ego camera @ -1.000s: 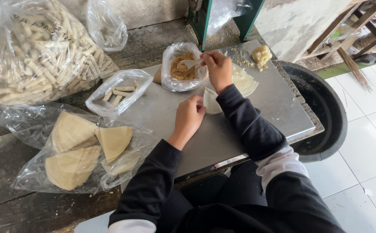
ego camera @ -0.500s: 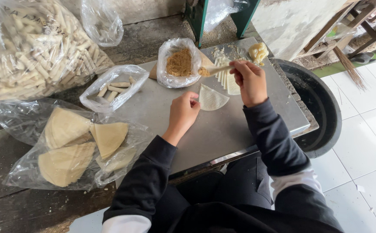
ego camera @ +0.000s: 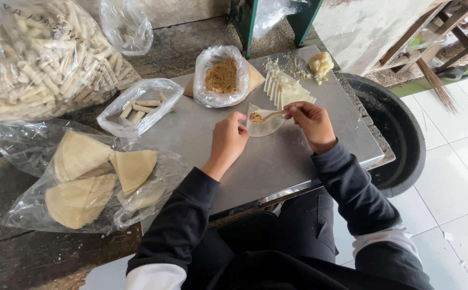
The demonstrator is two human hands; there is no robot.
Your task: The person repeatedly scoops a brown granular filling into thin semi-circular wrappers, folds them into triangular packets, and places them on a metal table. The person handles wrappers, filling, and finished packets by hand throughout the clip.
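— Where did the wrapper lie?

— Flat on the steel worktop, a pale quarter-round sheet between the two hands, with a small heap of brown filling on its left part.

— Which hand was nearer?

— Both touched it. The left hand had its fingers pressed together on the wrapper's left edge. The right hand had its fingers pinched on a small wooden spoon, whose long axis ran from right to left, the bowl sitting at the filling. So the wrapper lay just ahead of both hands, a little closer to the left one.

— And around it?

— Just beyond, an open clear bag of brown crumbly filling. To its right, a fanned stack of cut wrappers and a yellowish lump of dough near the worktop's far corner.

— Any packaging further out?

— To the left, a clear bag with a few finished rolls, half on the worktop. Beside it, on the dark wooden bench, a crumpled clear bag of stacked quarter-round wrappers. At the far left, a big clear bag full of pale rolls, with dark lettering near its top. A black tub stood to the right.
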